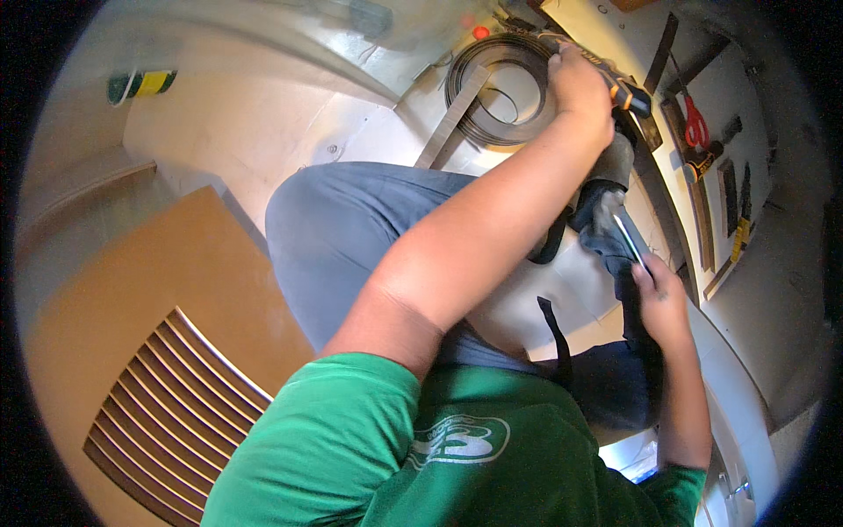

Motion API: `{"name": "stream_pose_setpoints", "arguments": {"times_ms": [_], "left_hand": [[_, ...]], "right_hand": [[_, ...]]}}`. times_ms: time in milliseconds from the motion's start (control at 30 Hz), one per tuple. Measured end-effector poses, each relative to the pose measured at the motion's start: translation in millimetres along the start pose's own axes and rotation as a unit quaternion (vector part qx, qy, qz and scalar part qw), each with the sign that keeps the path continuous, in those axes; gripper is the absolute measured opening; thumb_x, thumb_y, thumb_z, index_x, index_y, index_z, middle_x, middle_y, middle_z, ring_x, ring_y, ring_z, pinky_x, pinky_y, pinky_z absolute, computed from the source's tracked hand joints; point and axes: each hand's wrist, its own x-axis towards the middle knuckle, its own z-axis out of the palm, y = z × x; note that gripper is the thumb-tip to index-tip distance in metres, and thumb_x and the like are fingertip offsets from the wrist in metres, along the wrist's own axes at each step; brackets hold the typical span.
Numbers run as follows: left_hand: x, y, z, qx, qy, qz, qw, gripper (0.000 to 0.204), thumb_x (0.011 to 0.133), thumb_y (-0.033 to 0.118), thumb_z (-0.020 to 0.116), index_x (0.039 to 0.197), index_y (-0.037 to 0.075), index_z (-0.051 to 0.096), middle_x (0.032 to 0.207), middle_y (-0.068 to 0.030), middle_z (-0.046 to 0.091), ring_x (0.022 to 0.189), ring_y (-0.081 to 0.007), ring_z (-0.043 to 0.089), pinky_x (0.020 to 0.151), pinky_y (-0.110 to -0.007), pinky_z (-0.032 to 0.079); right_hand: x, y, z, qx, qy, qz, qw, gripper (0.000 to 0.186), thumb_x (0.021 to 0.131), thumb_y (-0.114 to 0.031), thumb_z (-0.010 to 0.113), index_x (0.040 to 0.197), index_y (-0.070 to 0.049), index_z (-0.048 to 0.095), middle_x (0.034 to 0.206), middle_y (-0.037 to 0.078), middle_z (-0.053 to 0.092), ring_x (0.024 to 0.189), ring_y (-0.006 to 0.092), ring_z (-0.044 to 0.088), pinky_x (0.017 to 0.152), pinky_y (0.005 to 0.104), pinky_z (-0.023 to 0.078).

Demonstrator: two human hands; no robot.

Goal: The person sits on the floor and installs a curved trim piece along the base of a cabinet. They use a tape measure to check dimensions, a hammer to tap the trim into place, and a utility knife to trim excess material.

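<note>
Your left hand [581, 81] is overlapping a black-and-orange tool [634, 98], its grip too blurred to tell; your right hand [660, 294] is pinching a slim grey metal piece [629, 232]

The left forearm [505, 224] reaches diagonally up to the left hand [581, 86] at upper right, fingers curled, while the right forearm [684, 386] rises to the right hand [660, 297], thumb pressed down.
</note>
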Motion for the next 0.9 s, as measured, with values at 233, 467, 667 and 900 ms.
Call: {"name": "stream_pose_setpoints", "arguments": {"times_ms": [233, 467, 667, 900], "left_hand": [[-51.8, 40.6, -45.4, 0.133, 0.042, -0.06, 0.988, 0.028, 0.104, 0.029, 0.038, 0.112, 0.004, 0.048, 0.087, -0.0175, 0.063, 0.069, -0.0287, 0.064, 0.062, -0.048, 0.055], [-146.7, 31.5, -91.0, 0.381, -0.102, -0.12, 0.911, 0.024, 0.102, 0.028, 0.045, 0.106, 0.005, 0.051, 0.076, -0.0175, 0.062, 0.059, -0.0313, 0.063, 0.055, -0.049, 0.055], [-205.2, 20.4, -113.3, 0.366, -0.083, -0.169, 0.912, 0.029, 0.099, 0.027, 0.045, 0.101, 0.0, 0.058, 0.074, -0.0205, 0.063, 0.055, -0.0335, 0.061, 0.053, -0.048, 0.053], [-238.8, 21.7, -117.5, 0.513, -0.143, -0.121, 0.838, 0.038, 0.104, 0.042, 0.045, 0.113, 0.006, 0.055, 0.076, -0.0137, 0.064, 0.059, -0.0269, 0.06, 0.058, -0.046, 0.053]], "right_hand": [[-123.2, -71.7, -119.5, 0.242, -0.092, 0.054, 0.964, 0.054, 0.087, -0.03, 0.078, 0.13, -0.003, 0.058, 0.098, 0.002, 0.06, 0.087, 0.011, 0.053, 0.075, 0.0266, 0.044], [-227.3, -178.7, -115.3, 0.384, -0.262, -0.035, 0.885, 0.084, 0.072, -0.047, 0.083, 0.137, -0.003, 0.052, 0.09, -0.001, 0.054, 0.074, 0.0084, 0.049, 0.063, 0.0229, 0.038], [-265.2, -197.9, -121.9, 0.398, -0.412, 0.026, 0.819, 0.068, 0.082, -0.045, 0.072, 0.134, -0.004, 0.052, 0.082, 0.001, 0.054, 0.065, 0.0102, 0.049, 0.055, 0.0242, 0.039], [-300.3, -166.7, -167.0, 0.445, -0.42, 0.133, 0.779, 0.052, 0.094, -0.042, 0.06, 0.13, -0.006, 0.052, 0.072, 0.003, 0.054, 0.054, 0.0123, 0.05, 0.046, 0.0256, 0.041]]}}
